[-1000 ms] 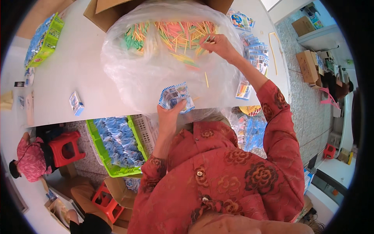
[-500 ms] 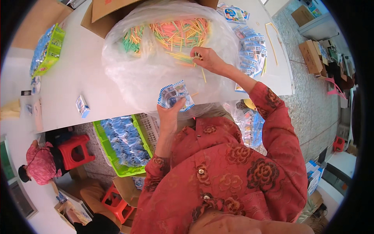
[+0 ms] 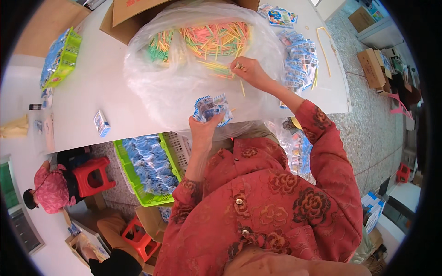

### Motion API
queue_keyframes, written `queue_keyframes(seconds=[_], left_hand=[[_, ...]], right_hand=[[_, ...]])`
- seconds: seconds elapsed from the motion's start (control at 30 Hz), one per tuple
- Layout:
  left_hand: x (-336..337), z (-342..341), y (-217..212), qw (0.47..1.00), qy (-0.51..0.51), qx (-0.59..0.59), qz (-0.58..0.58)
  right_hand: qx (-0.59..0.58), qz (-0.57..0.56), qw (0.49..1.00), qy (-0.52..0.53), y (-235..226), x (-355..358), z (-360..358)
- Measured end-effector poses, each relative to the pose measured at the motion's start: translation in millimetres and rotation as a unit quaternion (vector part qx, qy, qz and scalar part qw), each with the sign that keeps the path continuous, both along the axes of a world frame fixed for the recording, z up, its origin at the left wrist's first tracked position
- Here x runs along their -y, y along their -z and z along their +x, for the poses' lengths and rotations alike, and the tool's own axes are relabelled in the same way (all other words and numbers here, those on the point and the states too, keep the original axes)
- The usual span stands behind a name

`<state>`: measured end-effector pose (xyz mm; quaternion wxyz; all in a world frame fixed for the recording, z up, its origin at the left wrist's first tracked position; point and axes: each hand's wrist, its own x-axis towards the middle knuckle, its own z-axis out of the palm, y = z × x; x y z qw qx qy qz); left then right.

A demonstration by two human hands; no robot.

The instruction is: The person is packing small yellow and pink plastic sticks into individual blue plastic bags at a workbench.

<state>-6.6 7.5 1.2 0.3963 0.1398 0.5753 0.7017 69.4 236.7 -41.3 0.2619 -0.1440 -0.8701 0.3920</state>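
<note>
My left hand (image 3: 201, 132) grips a small blue-and-white plastic packet (image 3: 209, 108) above the table's near edge, its mouth gaping a little. Up and to the right of it, my right hand (image 3: 251, 72) is closed, with ends of thin pale sticks showing between the fingers. Beneath that hand a few yellow sticks (image 3: 214, 66) lie on a large clear plastic bag (image 3: 156, 92). Farther back, the bag holds a heap of pink, yellow and green sticks (image 3: 212, 39).
Overlapping blue-and-white packets (image 3: 299, 60) lie right of the bag. Behind it stands a cardboard box (image 3: 133, 11). A green crate (image 3: 154, 200) of blue packets sits below the table edge; another green basket (image 3: 69, 57) is far left. A person in pink (image 3: 53, 188) is beside a red stool (image 3: 92, 177).
The packet in my left hand has tilted, and its mouth looks wider. My right hand stays over the sticks, fingers still closed. The whole view has shifted slightly.
</note>
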Motion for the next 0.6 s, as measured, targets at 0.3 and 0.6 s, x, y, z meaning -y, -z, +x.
queue_keyframes(seconds=[0.3, 0.6], left_hand=[[-16.8, -6.1, -1.9, 1.000, 0.011, -0.014, -0.012], [-19.9, -1.6, -5.2, 0.999, 0.050, -0.003, -0.006]], right_hand=[[-0.016, -0.437, 0.893, -0.103, -121.9, 30.5, 20.0], [0.020, -0.483, 0.865, -0.135, -111.2, 48.1, 24.2]])
